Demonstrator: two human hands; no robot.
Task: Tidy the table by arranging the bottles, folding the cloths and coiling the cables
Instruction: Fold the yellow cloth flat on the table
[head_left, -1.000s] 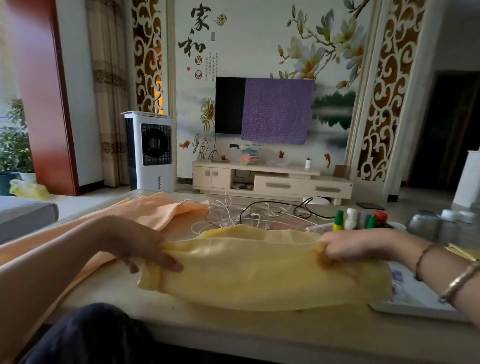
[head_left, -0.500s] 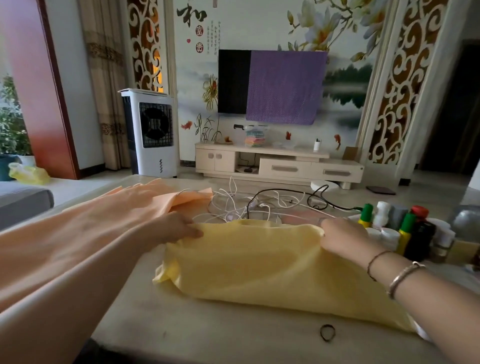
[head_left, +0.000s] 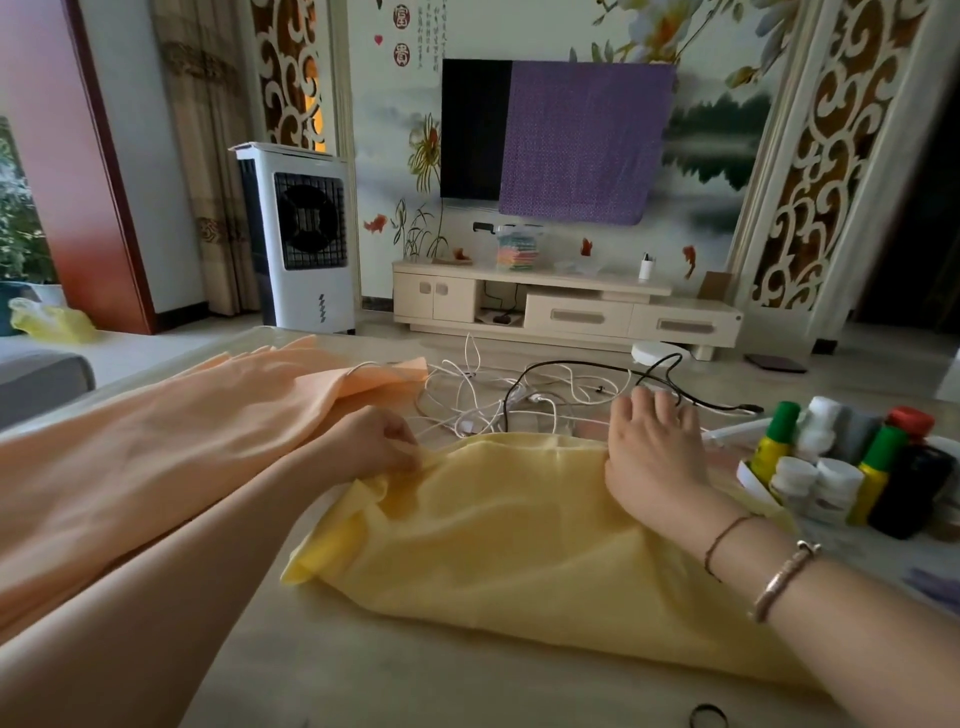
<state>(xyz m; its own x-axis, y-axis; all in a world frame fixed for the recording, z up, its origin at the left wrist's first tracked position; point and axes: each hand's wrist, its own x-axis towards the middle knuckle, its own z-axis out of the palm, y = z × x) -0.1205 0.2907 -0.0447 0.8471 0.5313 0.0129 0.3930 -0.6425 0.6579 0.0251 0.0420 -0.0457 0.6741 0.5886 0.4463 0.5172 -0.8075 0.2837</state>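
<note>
Yellow cloth (head_left: 519, 545) lies folded across the middle of the pale table (head_left: 415, 675) in the head view, its far edge running between the two hands and its near right end reaching under the right forearm. At that far edge the left hand (head_left: 374, 441) has its fingers curled and pinches the cloth's far left corner, bunching the fabric there. On the far right part of the cloth the right hand (head_left: 654, 447) lies palm down with its fingers straight and a little spread, the fingertips reaching past the edge toward the cables; it presses rather than grasps. A thin cord and a metal bangle (head_left: 779, 582) circle the right wrist. Beyond the yellow cloth a tangle of white cables (head_left: 467, 410) and a black cable (head_left: 597, 369) sprawls uncoiled on the table. To the left, a peach cloth (head_left: 182, 431) lies spread and rumpled, one corner reaching to the cables. At the right edge a shallow white tray (head_left: 748, 475) holds a cluster of upright bottles: two yellow ones with green caps (head_left: 774, 447), a dark bottle with a red cap (head_left: 909, 499), a white-capped bottle and two small white-lidded jars (head_left: 815, 483) at the front, all packed close together. Near the bottom edge a small dark hair band (head_left: 707, 717) rests on the table. Behind stand a white air cooler (head_left: 301, 239), a TV cabinet (head_left: 566, 306) and a television half draped in purple fabric (head_left: 582, 140).
</note>
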